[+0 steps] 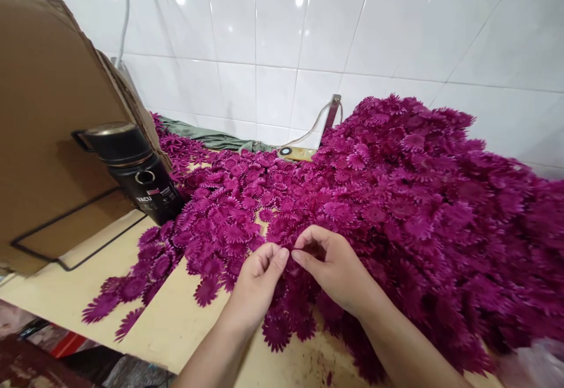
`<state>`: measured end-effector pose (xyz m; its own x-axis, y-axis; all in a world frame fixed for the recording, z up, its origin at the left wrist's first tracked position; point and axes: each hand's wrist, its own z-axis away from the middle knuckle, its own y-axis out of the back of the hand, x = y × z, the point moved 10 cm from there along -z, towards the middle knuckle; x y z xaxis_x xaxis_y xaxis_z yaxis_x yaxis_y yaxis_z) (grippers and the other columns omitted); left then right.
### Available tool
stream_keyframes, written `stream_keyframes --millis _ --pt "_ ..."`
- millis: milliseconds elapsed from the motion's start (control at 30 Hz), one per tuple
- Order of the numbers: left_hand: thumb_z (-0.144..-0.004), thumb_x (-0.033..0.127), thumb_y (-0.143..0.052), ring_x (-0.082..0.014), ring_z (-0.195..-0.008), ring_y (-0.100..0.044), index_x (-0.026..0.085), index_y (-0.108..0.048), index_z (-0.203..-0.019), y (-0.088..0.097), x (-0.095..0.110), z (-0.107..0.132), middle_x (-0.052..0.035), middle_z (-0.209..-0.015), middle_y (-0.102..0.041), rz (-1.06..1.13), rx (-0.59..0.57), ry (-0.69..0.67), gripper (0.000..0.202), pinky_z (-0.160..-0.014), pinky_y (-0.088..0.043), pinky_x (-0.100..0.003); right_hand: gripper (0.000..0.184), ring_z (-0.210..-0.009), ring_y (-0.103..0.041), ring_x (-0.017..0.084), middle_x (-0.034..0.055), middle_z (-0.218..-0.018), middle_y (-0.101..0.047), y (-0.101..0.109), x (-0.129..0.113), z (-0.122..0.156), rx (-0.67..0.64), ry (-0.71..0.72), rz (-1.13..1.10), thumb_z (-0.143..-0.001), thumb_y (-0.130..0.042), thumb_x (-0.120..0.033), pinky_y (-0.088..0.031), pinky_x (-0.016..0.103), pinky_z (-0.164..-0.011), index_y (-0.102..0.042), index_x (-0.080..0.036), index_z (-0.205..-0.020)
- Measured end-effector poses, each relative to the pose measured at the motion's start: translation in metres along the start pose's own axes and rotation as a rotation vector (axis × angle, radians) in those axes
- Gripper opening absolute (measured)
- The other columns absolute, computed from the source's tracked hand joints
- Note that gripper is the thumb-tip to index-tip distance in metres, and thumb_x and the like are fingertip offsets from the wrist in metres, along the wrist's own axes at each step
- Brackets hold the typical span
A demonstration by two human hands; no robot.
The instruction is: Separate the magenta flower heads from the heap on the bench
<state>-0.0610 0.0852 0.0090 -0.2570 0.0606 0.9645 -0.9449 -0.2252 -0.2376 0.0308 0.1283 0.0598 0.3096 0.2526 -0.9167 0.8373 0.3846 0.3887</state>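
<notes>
My left hand (263,273) and my right hand (332,267) almost meet over the front of the magenta fabric flower heads (229,217). Thumb and index finger are pinched together on each hand, tip facing tip. Whatever is between the fingertips is too small to make out against the magenta behind. Below and between the hands, more flower heads (277,332) spread over the pale tabletop (176,317). They are flat and daisy-shaped, with pointed petals. To the right, a tall heap of flower heads (418,200) rises beside my right forearm.
A black vacuum bottle (141,173) stands at the left, in front of a large cardboard box (57,117). A thin black wire frame (106,232) lies beside it. Green cloth (211,135) and a yellowish device (297,153) lie along the white tiled wall (282,35).
</notes>
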Motion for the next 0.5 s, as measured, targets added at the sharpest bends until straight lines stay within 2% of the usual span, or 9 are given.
stream_keyframes --millis 100,167,267,367,500 --pt "-0.063 0.046 -0.065 -0.0074 -0.051 -0.034 0.016 -0.048 -0.059 0.001 0.000 0.000 0.0060 -0.054 -0.039 -0.053 -0.010 -0.020 0.035 -0.050 -0.030 -0.019 0.008 -0.058 -0.046 0.011 -0.0036 -0.060 -0.047 0.010 -0.002 0.001 0.104 0.051 0.024 -0.070 -0.048 -0.014 -0.039 0.025 -0.056 -0.045 -0.019 -0.065" --pt "-0.064 0.044 -0.065 -0.0078 -0.052 -0.036 0.016 -0.049 -0.060 0.006 -0.001 -0.001 0.0051 -0.055 -0.042 -0.021 0.014 -0.024 0.032 -0.051 -0.032 -0.019 0.006 -0.061 -0.048 0.012 -0.0026 -0.064 -0.049 0.011 -0.008 0.002 0.112 0.097 0.024 -0.071 -0.047 -0.014 -0.041 0.025 -0.059 -0.045 -0.020 -0.069" --pt "-0.063 0.039 -0.067 -0.0097 -0.056 -0.043 0.016 -0.056 -0.067 0.008 -0.002 -0.004 0.0026 -0.058 -0.050 0.076 0.000 -0.026 0.026 -0.055 -0.036 -0.020 0.008 -0.073 -0.055 0.013 0.0007 -0.076 -0.058 0.003 -0.017 0.003 0.004 0.145 -0.034 -0.074 -0.046 -0.015 -0.044 0.027 -0.069 -0.051 -0.019 -0.078" --pt "-0.062 0.037 -0.068 -0.0110 -0.059 -0.047 0.015 -0.059 -0.072 0.007 -0.001 -0.005 0.0007 -0.062 -0.055 0.110 -0.018 -0.029 0.025 -0.058 -0.038 -0.021 0.014 -0.077 -0.057 0.014 0.0021 -0.079 -0.062 0.000 -0.017 0.002 -0.068 0.122 -0.052 -0.079 -0.042 -0.019 -0.045 0.029 -0.073 -0.055 -0.019 -0.081" --pt "-0.062 0.039 -0.067 -0.0103 -0.058 -0.045 0.014 -0.058 -0.065 0.010 -0.001 -0.006 0.0016 -0.059 -0.052 0.033 0.014 -0.037 0.026 -0.057 -0.037 -0.021 0.008 -0.077 -0.056 0.017 0.0031 -0.079 -0.062 0.005 -0.017 0.004 0.067 0.139 0.202 -0.073 -0.053 -0.019 -0.044 0.033 -0.074 -0.057 -0.018 -0.080"
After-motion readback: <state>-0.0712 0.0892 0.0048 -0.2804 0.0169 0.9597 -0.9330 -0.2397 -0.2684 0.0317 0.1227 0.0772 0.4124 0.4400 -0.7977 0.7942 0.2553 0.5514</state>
